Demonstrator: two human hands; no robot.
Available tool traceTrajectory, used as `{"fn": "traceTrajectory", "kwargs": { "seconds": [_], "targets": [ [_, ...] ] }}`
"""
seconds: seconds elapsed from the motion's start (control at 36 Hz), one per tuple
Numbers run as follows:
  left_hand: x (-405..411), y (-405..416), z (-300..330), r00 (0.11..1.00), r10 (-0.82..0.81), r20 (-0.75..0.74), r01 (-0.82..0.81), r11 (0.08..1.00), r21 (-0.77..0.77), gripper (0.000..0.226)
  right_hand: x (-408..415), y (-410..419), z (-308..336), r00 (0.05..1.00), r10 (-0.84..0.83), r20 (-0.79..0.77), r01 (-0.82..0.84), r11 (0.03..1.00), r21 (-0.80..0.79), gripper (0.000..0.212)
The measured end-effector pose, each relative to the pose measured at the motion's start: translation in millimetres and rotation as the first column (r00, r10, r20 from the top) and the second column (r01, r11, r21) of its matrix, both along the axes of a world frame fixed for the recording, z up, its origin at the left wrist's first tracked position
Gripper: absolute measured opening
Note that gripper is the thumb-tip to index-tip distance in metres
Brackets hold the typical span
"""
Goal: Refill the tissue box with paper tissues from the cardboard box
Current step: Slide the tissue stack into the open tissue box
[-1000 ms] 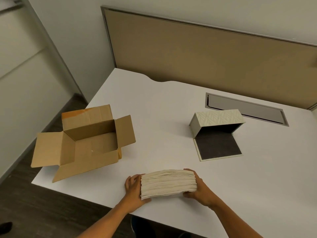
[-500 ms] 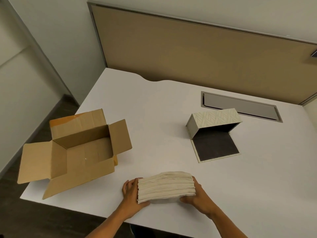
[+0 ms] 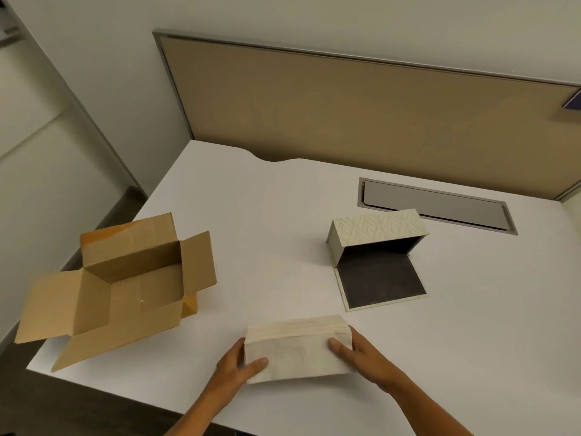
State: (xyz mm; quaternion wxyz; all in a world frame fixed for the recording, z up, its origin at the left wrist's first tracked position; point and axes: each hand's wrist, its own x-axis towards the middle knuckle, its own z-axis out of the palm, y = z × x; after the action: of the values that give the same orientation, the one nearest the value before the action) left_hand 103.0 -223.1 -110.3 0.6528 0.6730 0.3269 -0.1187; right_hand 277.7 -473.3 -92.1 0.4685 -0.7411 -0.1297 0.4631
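In the head view, low in the middle of the frame, you grip the stack of paper tissues [image 3: 297, 350] between both hands: your left hand [image 3: 234, 368] clasps its left end with the thumb on top, and your right hand [image 3: 366, 357] presses its right end with fingers laid over the top. The tissue box [image 3: 375, 236] lies open at centre right on the white table [image 3: 283, 231], its dark lid folded flat toward you, while the empty cardboard box [image 3: 125, 284] sits at the left with its flaps spread.

Both forearms are bare to the frame edge, and the left hand [image 3: 234, 366] and right hand [image 3: 364, 354] wear nothing.
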Motion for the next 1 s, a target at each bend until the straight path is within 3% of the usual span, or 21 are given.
{"fn": "traceTrajectory", "kwargs": {
  "seconds": [0.14, 0.19, 0.28, 0.58, 0.75, 1.0],
  "targets": [
    [8, -23, 14, 0.963, 0.268, 0.025, -0.262, 0.954, -0.144, 0.081, 5, 8, 0, 0.998, -0.01, -0.062, 0.007, 0.999, -0.049, 0.064],
    [13, -25, 11, 0.948, 0.318, 0.002, -0.314, 0.936, -0.156, 0.09, 9, 11, 1, 0.997, -0.036, -0.068, 0.032, 0.998, -0.06, 0.061],
    [36, -47, 12, 0.941, 0.339, 0.01, -0.331, 0.926, -0.182, 0.098, 36, -9, 1, 0.994, -0.096, -0.059, 0.095, 0.995, -0.027, 0.059],
    [126, -93, 12, 0.894, 0.448, -0.015, -0.439, 0.869, -0.227, 0.041, 126, -50, 6, 0.924, -0.359, -0.13, 0.364, 0.931, 0.012, 0.037],
    [166, -105, 7, 0.849, 0.524, -0.069, -0.52, 0.806, -0.281, 0.033, 159, -56, 6, 0.889, -0.435, -0.139, 0.443, 0.896, 0.027, 0.034],
    [204, -113, 1, 0.869, 0.49, -0.067, -0.487, 0.825, -0.288, 0.025, 194, -58, -5, 0.841, -0.519, -0.155, 0.527, 0.85, 0.015, 0.045]
  ]
}}
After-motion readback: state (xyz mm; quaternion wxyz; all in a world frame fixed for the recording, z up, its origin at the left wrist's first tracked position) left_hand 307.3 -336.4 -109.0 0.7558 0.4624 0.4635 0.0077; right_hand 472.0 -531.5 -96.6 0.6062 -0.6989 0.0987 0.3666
